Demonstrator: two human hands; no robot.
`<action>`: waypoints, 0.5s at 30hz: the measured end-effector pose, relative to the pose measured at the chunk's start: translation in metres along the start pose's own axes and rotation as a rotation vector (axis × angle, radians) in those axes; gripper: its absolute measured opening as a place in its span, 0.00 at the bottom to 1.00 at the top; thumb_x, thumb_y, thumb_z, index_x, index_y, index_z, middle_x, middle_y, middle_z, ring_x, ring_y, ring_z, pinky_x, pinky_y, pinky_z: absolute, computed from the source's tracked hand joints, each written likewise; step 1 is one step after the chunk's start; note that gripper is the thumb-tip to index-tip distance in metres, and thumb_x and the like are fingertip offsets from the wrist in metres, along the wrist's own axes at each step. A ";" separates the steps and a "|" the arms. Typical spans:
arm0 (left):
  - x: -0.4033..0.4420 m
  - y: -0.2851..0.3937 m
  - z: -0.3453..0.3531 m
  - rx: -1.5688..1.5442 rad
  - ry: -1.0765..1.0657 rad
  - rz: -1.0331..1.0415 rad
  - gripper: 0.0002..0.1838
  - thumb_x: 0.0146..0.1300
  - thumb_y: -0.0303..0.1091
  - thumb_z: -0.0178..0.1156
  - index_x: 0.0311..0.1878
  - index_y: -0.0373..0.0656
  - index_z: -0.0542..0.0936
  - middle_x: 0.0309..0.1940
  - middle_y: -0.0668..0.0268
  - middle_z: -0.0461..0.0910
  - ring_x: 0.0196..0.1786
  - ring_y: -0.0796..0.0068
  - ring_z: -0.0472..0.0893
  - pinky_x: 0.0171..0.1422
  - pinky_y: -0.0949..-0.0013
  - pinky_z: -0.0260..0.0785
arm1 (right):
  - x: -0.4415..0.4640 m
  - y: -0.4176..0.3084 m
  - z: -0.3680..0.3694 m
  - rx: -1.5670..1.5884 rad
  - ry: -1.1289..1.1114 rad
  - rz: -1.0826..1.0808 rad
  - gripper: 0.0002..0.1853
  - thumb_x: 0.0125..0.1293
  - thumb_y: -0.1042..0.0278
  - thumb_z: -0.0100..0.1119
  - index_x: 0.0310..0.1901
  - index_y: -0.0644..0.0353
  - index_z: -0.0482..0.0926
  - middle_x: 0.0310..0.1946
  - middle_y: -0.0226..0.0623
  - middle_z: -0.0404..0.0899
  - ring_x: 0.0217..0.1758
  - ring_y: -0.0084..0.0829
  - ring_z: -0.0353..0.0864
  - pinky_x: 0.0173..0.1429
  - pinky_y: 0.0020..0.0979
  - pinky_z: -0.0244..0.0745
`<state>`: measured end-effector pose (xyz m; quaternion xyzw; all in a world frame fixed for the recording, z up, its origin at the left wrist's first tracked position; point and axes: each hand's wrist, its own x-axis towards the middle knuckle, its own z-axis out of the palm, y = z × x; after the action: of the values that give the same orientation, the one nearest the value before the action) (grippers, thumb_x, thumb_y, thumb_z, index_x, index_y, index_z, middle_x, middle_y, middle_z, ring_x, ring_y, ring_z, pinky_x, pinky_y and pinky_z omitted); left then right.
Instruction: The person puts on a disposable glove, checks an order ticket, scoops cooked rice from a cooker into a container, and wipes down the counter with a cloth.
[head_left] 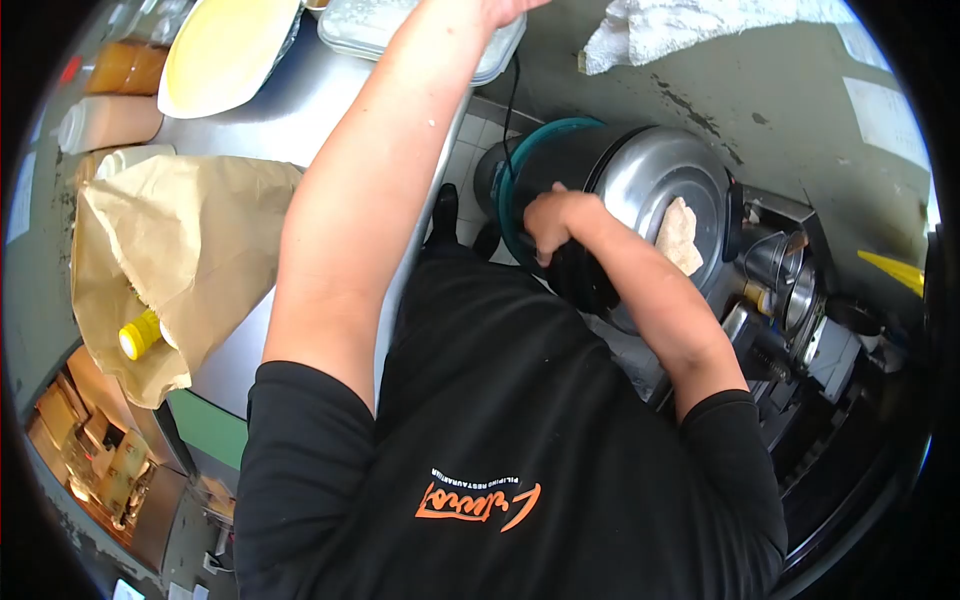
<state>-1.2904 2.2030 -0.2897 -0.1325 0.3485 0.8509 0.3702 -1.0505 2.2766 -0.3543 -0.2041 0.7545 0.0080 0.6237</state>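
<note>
Curls the right hand (557, 222) downward at the teal-rimmed dark bin (540, 133). Cannot tell whether it is closed on something, pressing the bin or just above it (fingertips turned away from view). Stretches the left hand (512, 8) out ahead and left of the bin, mostly cut off by the picture's edge; cannot tell the grip there either.

Looks stiff, smooth and perhaps slippery along the bin's rounded side, hardly fragile, and probably heavy if full. Seems best held by the rim, with both hands at opposite sides, rather than by the curved wall.

Next, to the right of the bin, shows a silver lid (640, 165) with a pale, crumpled piece (679, 238) lying on it, seemingly soft and light; farther right, some pots (770, 255). Left of the bin, shows a steel table (250, 135) with a paper bag (200, 215) and a yellow platter (225, 50). Ahead and right of the bin, shows a white towel (700, 30).
</note>
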 end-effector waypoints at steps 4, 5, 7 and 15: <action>-0.002 -0.002 0.007 -0.132 0.111 0.087 0.37 0.62 0.36 0.49 0.72 0.41 0.48 0.75 0.51 0.41 0.68 0.43 0.58 0.72 0.48 0.49 | 0.004 0.044 -0.039 0.311 0.058 0.088 0.26 0.50 0.46 0.65 0.42 0.61 0.84 0.42 0.44 0.83 0.51 0.45 0.79 0.56 0.36 0.71; -0.001 -0.002 0.007 -0.181 0.132 0.123 0.36 0.62 0.35 0.48 0.72 0.39 0.48 0.75 0.51 0.42 0.69 0.43 0.57 0.73 0.48 0.48 | -0.007 0.050 -0.049 0.382 0.067 0.114 0.25 0.52 0.46 0.64 0.42 0.61 0.84 0.43 0.44 0.83 0.49 0.45 0.80 0.53 0.34 0.72; 0.018 0.011 -0.023 -0.391 0.017 0.016 0.35 0.63 0.35 0.46 0.72 0.37 0.48 0.75 0.50 0.43 0.72 0.46 0.52 0.75 0.48 0.44 | -0.008 0.067 -0.046 0.434 0.213 0.114 0.25 0.53 0.47 0.64 0.42 0.62 0.84 0.42 0.46 0.83 0.48 0.43 0.81 0.54 0.35 0.72; 0.039 0.063 -0.073 -0.499 0.126 0.116 0.35 0.66 0.29 0.43 0.69 0.24 0.40 0.71 0.37 0.41 0.75 0.44 0.43 0.78 0.49 0.41 | -0.086 0.083 -0.043 0.979 1.567 0.398 0.23 0.53 0.45 0.65 0.34 0.62 0.84 0.35 0.48 0.82 0.42 0.44 0.81 0.50 0.37 0.74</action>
<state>-1.3649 2.1427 -0.3304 -0.2524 0.1572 0.9203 0.2542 -1.1051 2.3673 -0.2840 0.2658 0.8993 -0.3426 -0.0575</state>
